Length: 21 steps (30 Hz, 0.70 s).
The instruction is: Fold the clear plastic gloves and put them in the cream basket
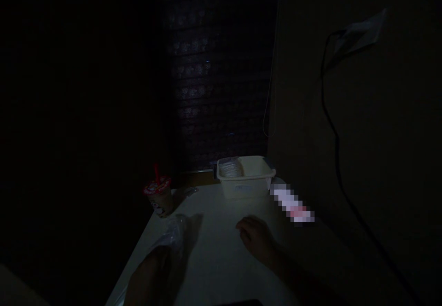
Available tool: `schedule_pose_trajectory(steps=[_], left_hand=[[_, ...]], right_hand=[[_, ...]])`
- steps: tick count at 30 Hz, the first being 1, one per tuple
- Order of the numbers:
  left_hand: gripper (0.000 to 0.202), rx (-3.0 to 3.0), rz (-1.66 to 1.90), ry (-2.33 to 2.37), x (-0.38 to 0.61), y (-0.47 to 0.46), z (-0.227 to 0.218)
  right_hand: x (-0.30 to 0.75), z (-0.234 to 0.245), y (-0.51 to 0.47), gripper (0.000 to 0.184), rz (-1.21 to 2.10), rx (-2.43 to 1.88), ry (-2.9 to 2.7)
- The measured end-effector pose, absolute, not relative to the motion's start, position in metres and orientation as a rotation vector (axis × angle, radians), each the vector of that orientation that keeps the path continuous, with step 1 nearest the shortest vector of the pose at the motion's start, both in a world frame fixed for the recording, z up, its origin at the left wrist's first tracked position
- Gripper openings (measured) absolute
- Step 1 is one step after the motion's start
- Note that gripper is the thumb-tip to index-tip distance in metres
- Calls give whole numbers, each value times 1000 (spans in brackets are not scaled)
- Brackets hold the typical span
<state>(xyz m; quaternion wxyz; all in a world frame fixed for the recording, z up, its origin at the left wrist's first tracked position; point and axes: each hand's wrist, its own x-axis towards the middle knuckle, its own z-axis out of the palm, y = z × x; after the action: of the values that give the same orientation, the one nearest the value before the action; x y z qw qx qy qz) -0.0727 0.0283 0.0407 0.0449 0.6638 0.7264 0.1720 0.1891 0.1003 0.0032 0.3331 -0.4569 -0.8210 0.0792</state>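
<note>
Nearest, the left hand lies against a clear plastic bag, too dark to tell if it grips, while the right hand rests half-curled and empty on the white surface, below a cream basket and a cup with a red straw.

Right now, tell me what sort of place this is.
Probably a dim room at home: a white table in a corner by a window blind, holding a takeaway cup and a cream plastic basket.
</note>
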Motion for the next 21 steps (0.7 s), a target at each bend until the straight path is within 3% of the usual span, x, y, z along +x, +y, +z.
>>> schedule_pose_trajectory(steps=[3,6,9,17,21], left_hand=[[31,2098,627,2055,-60,39,51],[29,2220,764,1928,-35,50,56],[26,2336,795,1803,-4,57,52],[25,2299,928,1652,30,63,42],[24,1934,1132,1524,23,69,37]], right_hand=[[185,9,96,22,419,-1159,-2017],[176,15,95,19,867,-1096,-1713],[169,21,96,27,1206,-972,-1457],[188,23,103,21,1114,-1119,-1400],[203,20,106,24,1075,-1199,-1401]])
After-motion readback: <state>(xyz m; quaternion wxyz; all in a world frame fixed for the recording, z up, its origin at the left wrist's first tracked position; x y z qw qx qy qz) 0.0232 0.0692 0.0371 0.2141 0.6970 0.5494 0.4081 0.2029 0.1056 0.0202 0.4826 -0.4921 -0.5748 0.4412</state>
